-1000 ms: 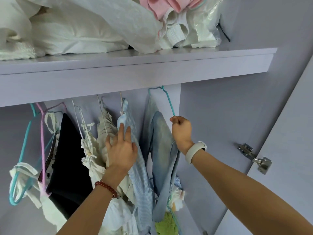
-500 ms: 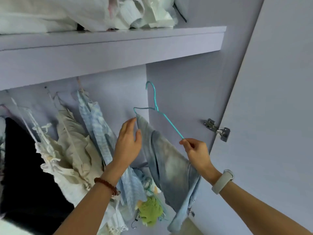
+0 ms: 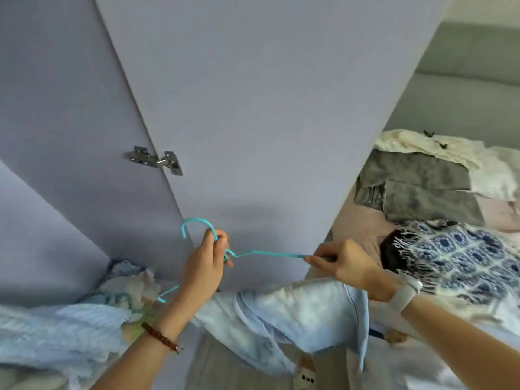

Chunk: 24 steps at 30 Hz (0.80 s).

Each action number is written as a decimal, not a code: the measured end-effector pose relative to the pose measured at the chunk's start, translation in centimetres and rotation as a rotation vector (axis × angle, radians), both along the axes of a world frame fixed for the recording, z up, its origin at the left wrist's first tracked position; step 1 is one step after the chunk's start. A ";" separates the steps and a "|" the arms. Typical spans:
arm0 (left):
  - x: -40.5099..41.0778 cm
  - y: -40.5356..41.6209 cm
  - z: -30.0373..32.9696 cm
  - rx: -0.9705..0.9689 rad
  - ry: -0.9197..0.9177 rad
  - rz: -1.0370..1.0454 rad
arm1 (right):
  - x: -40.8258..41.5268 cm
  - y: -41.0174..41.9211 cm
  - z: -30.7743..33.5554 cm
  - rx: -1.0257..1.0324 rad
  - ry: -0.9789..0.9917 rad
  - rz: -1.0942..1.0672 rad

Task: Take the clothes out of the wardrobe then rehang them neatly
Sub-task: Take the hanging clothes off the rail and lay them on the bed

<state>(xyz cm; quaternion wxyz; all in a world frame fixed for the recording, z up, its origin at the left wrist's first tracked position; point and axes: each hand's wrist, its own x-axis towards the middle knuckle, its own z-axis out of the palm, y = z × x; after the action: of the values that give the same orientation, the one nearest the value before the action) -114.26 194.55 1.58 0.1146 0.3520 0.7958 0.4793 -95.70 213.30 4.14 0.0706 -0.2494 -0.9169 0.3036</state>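
The lilac wardrobe door (image 3: 267, 108) fills the upper middle of the view, swung open, with the wardrobe's side panel (image 3: 56, 108) at about ten o'clock from centre. A metal hinge (image 3: 156, 159) joins the two at nine o'clock. Toward three o'clock lies a bed (image 3: 351, 218) with heaped clothes: a grey garment (image 3: 416, 187), a cream one (image 3: 416, 143) above it at two o'clock, and a blue-and-white patterned cloth (image 3: 455, 257) with a fringe, lying over something black (image 3: 389, 249).

Along the bottom edge, from seven to five o'clock, hangs pale fabric. A light blue denim garment (image 3: 295, 313) drapes at six o'clock beneath both hands, outside the wardrobe, hanging from the teal wire hanger (image 3: 267, 253). At eight o'clock a blurred striped blue garment (image 3: 56, 327) lies beside a bundle of pale clothes (image 3: 129, 285), with another teal wire end showing there.

The left hand (image 3: 205, 266) is at six o'clock, fingers curled and clamped round the neck of the hanger just below its hook, which curves up toward eleven o'clock. The right hand (image 3: 349, 263) is at four o'clock from it, thumb and fingers pinched on the hanger's right shoulder wire where the denim hangs.

A dark red bead bracelet (image 3: 160, 336) circles the left wrist at seven o'clock; a white watch (image 3: 405, 291) sits on the right wrist at four o'clock.
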 end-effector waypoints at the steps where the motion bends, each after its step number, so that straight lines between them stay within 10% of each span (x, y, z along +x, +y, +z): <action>1: 1.4 1.3 -0.3 -0.005 -0.020 -0.071 | 1.8 1.5 0.0 0.045 0.002 -0.017; 10: 14.2 17.9 1.8 0.065 -0.004 -0.455 | 16.2 15.9 0.1 0.232 0.062 -0.294; 24: 22.4 40.0 5.0 0.217 0.014 -0.384 | 25.1 30.0 -1.5 0.161 0.088 -0.523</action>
<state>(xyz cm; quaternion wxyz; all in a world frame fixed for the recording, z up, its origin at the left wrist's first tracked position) -91.87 234.58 6.58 0.1597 0.5107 0.6585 0.5292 -70.57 243.29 2.61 0.2061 -0.4575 -0.8387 0.2118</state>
